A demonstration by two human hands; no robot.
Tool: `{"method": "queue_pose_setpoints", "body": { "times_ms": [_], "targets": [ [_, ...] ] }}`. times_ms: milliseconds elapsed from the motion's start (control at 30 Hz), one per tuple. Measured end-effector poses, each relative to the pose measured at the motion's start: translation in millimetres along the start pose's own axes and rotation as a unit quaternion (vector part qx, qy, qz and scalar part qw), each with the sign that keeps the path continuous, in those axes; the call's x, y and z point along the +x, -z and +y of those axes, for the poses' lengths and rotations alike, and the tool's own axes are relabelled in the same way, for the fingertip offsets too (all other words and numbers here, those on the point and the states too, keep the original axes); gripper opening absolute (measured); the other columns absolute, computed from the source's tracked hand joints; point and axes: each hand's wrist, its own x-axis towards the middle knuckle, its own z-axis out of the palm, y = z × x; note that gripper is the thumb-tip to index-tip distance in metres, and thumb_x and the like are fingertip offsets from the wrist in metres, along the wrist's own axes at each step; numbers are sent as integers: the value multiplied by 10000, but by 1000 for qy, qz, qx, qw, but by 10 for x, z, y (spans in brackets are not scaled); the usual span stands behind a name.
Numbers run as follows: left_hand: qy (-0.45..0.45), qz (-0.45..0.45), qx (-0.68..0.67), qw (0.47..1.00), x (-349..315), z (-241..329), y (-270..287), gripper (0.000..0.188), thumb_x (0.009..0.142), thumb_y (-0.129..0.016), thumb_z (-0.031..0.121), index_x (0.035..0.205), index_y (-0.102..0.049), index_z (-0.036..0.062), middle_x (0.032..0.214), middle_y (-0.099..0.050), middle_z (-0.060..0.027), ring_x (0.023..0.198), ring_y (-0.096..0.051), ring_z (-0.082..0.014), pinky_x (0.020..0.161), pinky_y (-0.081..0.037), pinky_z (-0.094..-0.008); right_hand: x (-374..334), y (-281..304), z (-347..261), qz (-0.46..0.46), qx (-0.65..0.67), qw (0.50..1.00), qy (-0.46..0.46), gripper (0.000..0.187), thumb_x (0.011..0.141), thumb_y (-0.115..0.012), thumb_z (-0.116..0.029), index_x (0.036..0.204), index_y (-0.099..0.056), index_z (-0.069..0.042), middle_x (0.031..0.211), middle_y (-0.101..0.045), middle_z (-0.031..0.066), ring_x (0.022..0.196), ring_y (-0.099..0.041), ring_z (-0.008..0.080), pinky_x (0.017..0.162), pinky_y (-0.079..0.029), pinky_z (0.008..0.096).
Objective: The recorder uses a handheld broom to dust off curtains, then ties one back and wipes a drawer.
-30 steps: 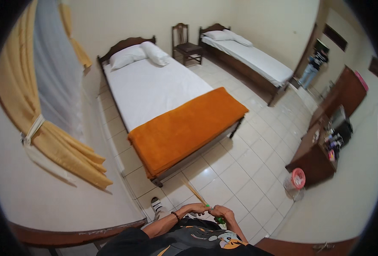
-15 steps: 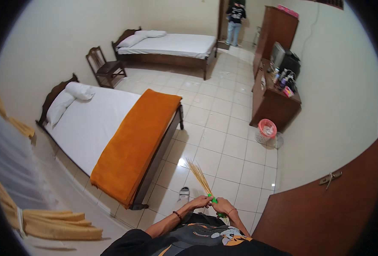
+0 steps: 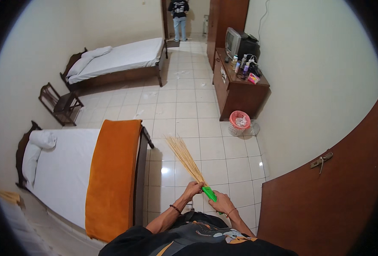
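A stick broom (image 3: pixel 184 160) with thin tan bristles and a green handle is held in front of my body, its bristles pointing up and to the left over the tiled floor. My left hand (image 3: pixel 193 189) closes round the broom where the bristles meet the green grip. Lower down, my right hand (image 3: pixel 221 202) is wrapped about the handle's rear part. The bristle tips fan out beyond the foot of the near bed.
To the left stands a bed with an orange blanket (image 3: pixel 112 179); a chair (image 3: pixel 63 103) and second bed (image 3: pixel 125 55) are beyond. Right: a cabinet (image 3: pixel 244 100) with a television, a pink-rimmed basket (image 3: pixel 239 120), a brown door (image 3: pixel 312 205). A person (image 3: pixel 179 19) stands far off. White scraps dot the floor.
My view has swung left, and the beds and cabinet sit further left in it. More of the green handle shows between my hands, and the broom's bristles spread wider.
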Motion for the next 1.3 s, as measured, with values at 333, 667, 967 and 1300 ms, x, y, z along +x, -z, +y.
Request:
{"method": "queue_pose_setpoints", "body": {
  "times_ms": [333, 667, 967, 1300],
  "targets": [
    [-50, 34, -15, 998, 865, 954, 158, 256, 827, -634, 216, 854, -652, -39, 702, -619, -52, 609, -579, -133, 565, -488, -266, 442, 320, -63, 132, 75, 988, 2, 418, 749, -633, -224, 1079, -549, 18, 838, -648, 240, 810, -628, 422, 753, -501, 458],
    [-88, 15, 42, 995, 1484, 1952, -264, 234, 856, -627, 220, 758, -632, 8, 590, -555, -29, 453, -448, -98, 404, -341, -249, 781, 875, 528, 189, 110, 976, 22, 450, 737, -662, -193, 1088, -467, 10, 874, -634, 253, 833, -632, 418, 728, -504, 451],
    [-161, -5, 62, 985, 2094, 2917, -945, 285, 927, -572, 268, 866, -634, -3, 623, -568, -32, 468, -468, -88, 399, -350, -242, 1425, 1762, 1364, 106, 77, 991, -19, 473, 749, -659, -196, 1107, -415, -7, 951, -619, 265, 913, -601, 440, 774, -486, 472],
    [-232, -89, 118, 961, 2865, 3608, -1943, 336, 934, -563, 329, 883, -640, 7, 673, -609, -46, 503, -521, -99, 422, -411, -245, 1845, 2497, 2365, 117, 64, 987, -89, 536, 710, -751, -230, 1072, -420, -12, 928, -620, 267, 907, -611, 430, 758, -495, 462]
  ]
}}
